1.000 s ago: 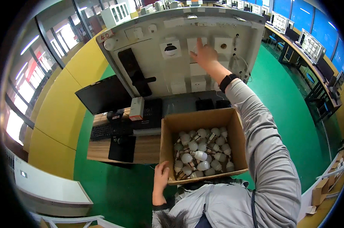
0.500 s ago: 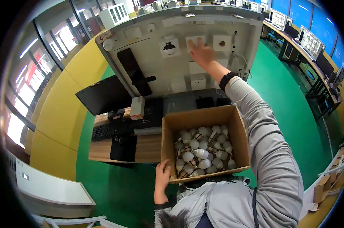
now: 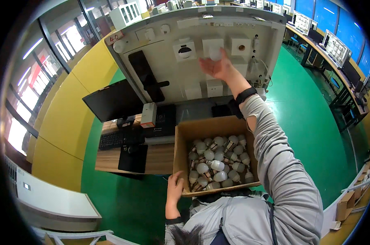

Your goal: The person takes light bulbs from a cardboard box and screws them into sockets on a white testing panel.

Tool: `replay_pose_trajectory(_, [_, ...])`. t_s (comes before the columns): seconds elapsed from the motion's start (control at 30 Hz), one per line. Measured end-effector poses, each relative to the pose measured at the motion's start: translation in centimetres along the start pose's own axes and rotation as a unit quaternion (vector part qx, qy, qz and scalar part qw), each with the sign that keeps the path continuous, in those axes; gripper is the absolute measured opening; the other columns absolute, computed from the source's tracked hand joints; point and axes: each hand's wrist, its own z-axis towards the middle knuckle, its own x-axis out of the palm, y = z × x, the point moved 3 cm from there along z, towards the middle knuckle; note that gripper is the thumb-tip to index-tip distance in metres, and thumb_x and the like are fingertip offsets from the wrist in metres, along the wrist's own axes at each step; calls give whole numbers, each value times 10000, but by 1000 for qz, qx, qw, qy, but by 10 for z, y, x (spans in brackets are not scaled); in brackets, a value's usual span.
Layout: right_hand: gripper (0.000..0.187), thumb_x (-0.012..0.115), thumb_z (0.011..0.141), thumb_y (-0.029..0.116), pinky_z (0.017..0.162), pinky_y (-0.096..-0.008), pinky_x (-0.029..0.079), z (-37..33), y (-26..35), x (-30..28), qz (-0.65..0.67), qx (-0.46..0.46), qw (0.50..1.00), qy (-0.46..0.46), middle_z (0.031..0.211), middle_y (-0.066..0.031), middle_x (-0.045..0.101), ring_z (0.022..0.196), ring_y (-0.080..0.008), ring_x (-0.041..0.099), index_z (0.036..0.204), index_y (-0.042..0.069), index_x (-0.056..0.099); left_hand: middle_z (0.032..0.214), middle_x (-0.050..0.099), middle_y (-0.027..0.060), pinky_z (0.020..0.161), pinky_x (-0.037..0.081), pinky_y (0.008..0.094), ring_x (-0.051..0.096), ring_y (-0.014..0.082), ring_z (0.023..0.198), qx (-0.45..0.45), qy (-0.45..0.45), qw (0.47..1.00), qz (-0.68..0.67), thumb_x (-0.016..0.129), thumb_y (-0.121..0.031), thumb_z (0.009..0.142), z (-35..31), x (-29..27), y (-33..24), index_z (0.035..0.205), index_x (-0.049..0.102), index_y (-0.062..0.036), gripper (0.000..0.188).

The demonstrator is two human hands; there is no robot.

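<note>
My left hand grips the near left corner of an open cardboard box, its fingers bent over the edge. Many white-domed light bulbs lie loose in that box, mostly with metal bases. Over its right side stretches my right arm, reaching up to an upright white panel. There my right hand is palm up with fingers spread, just below a white square fixture. A pale rounded shape, possibly a bulb, shows beside my thumb; I cannot tell whether they touch.
More square fixtures and a black door-lock plate are mounted on the panel. Left of the box, a wooden desk carries a monitor, a keyboard and a small white carton. Workbenches line the right side.
My right hand has come down off the square fixture and turned palm up, uncovering the pale rounded shape. My left hand keeps its grip on the box.
</note>
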Motion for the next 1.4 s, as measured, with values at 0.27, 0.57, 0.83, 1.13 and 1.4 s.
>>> replay_pose_trajectory(0.27, [485,619,823,499,496,-247,492,14,18,-10,-173,-131,964,-155,820,-138,632,629,-186,622,927,33,532,1210,473,192,959,394,379,483,343,1113,2,8,1000,3,528,-166,856,3,1,-3,1193,558,-111,343])
replay_pose_trajectory(0.57, [488,691,755,503,450,-292,458,-7,29,0,-536,-210,782,-239,616,-92,597,577,-127,614,686,32,585,1235,458,201,947,402,375,488,341,1103,-29,10,999,-27,540,-156,838,6,3,7,1192,565,-118,357])
replay_pose_trajectory(0.83, [638,639,700,609,699,-376,526,-12,42,14,-812,-268,446,-264,787,-184,666,798,-277,668,803,-20,681,1223,463,195,971,389,379,465,347,1148,-1,18,1000,8,529,-148,857,2,-2,-13,1194,556,-114,339])
replay_pose_trajectory(1.13, [618,649,688,583,679,-404,527,-26,30,34,-854,-314,286,-301,838,-218,658,774,-328,657,885,-3,659,1181,472,187,959,386,398,474,352,1120,39,-19,999,0,555,-121,819,4,2,4,1180,560,-109,361])
replay_pose_trajectory(1.4, [626,642,750,501,736,-412,516,-17,25,11,-859,-347,252,-279,972,-177,643,863,-343,634,1091,-18,557,1188,480,189,929,420,394,502,364,1093,18,-19,1000,-6,540,-163,826,1,-4,-9,1169,573,-142,345])
